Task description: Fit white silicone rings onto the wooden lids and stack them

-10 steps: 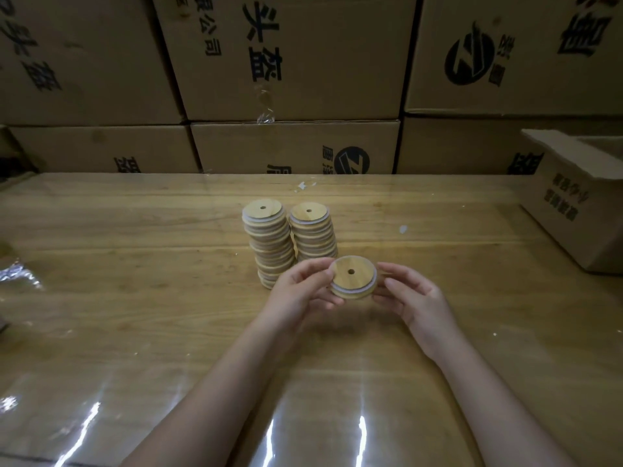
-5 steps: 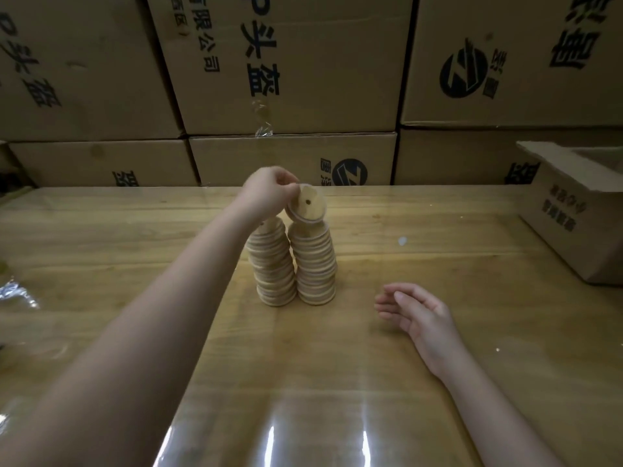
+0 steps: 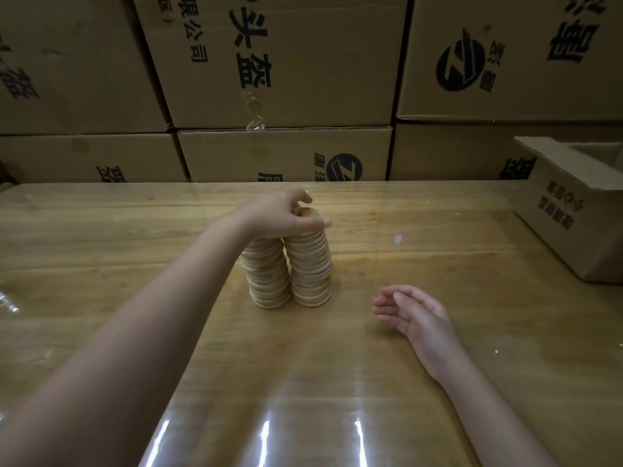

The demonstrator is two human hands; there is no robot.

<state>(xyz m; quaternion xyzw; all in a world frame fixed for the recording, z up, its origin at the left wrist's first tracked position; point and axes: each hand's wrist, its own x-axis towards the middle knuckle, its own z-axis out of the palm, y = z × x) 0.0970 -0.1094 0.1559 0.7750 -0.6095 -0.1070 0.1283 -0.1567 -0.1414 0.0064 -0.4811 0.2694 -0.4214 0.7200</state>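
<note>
Two stacks of round wooden lids with white silicone rings stand side by side in the middle of the table: a left stack (image 3: 268, 274) and a slightly taller right stack (image 3: 310, 267). My left hand (image 3: 283, 214) reaches over their tops, its fingers curled round the top lid (image 3: 315, 217) of the right stack, which lies flat on that stack. The hand hides the tops of both stacks. My right hand (image 3: 416, 313) rests on the table to the right of the stacks, fingers relaxed, holding nothing.
A glossy wooden table (image 3: 337, 382) carries everything. An open cardboard box (image 3: 569, 210) sits at its right edge. Stacked cardboard cartons (image 3: 286, 62) form a wall behind the table. Crumpled clear plastic (image 3: 6, 298) lies at the left edge.
My left hand carried the ringed lid from in front of me up to the right stack and lowered it flat on top. My right hand let go and settled on the table.
</note>
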